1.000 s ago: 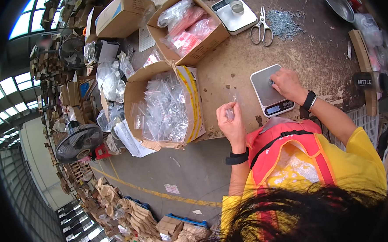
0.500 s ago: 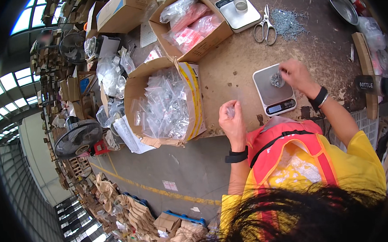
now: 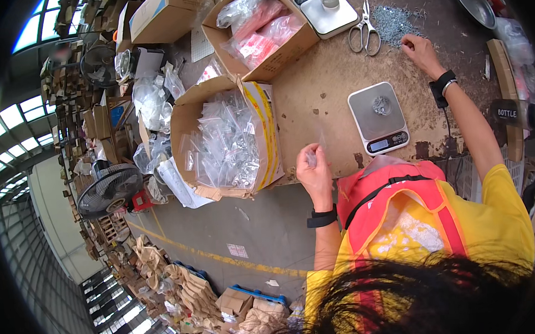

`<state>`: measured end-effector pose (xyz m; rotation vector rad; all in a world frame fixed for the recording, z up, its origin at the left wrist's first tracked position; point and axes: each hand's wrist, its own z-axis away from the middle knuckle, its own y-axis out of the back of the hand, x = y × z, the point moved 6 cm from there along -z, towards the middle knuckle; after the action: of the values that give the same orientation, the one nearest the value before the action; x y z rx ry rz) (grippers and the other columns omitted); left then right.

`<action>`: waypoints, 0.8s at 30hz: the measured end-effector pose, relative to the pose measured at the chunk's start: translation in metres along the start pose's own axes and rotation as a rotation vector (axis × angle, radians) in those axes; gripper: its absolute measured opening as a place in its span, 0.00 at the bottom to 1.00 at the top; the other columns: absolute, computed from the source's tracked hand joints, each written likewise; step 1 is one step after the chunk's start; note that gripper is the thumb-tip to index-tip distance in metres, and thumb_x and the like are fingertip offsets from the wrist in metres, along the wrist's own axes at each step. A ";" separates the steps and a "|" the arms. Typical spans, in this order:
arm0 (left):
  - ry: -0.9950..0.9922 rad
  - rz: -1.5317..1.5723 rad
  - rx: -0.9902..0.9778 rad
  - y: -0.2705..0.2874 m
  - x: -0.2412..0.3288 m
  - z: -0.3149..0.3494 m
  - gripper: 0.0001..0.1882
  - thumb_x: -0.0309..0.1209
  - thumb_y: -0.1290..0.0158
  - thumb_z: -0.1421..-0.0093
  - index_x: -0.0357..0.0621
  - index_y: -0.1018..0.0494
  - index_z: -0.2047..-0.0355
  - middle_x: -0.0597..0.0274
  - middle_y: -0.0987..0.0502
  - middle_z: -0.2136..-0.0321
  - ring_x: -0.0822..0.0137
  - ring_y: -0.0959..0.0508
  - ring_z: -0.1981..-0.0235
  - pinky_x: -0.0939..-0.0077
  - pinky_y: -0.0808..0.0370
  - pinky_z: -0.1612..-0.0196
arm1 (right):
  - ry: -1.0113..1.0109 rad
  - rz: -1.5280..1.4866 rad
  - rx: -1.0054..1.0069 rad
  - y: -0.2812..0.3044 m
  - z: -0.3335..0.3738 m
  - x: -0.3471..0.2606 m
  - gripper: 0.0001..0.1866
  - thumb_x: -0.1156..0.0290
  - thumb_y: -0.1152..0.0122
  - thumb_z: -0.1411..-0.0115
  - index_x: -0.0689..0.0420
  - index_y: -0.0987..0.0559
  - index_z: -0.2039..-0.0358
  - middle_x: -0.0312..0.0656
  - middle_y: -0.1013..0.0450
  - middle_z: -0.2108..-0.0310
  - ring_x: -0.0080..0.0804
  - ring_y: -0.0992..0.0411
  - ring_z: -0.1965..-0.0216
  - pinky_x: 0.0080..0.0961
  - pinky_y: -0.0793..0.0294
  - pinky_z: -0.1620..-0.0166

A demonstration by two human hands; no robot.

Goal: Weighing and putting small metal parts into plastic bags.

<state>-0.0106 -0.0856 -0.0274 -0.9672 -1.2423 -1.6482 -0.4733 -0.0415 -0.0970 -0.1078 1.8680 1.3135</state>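
Left hand (image 3: 315, 173) pinches a small clear bag (image 3: 311, 158) at the near desk (image 3: 324, 85) edge, just right of the open box of bagged parts (image 3: 230, 142). Right hand (image 3: 417, 49) reaches far, fingers curled on the pile of small screws (image 3: 393, 20) beside the scissors (image 3: 364, 29); grip there unclear. Scale (image 3: 378, 117) between the hands carries a small heap of screws.

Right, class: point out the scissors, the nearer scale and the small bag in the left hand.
scissors (image 3: 363, 29), head view, on the blades by the pivot.
scale (image 3: 375, 114), head view, on its steel platform.
bag (image 3: 311, 159), head view, on the clear plastic above the left hand's fingers.
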 end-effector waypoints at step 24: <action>-0.011 -0.005 -0.030 -0.008 -0.008 0.003 0.04 0.26 0.43 0.34 0.38 0.23 0.61 0.70 0.24 0.76 0.80 0.26 0.79 0.83 0.30 0.77 | 0.140 -0.315 -0.394 -0.024 0.101 -0.113 0.07 0.76 0.36 0.42 0.61 0.17 0.63 0.43 0.22 0.70 0.36 0.22 0.68 0.30 0.24 0.63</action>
<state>-0.0150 -0.0798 -0.0364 -0.9937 -1.2318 -1.6713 -0.3298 -0.0116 -0.0510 -0.6868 1.5989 1.4573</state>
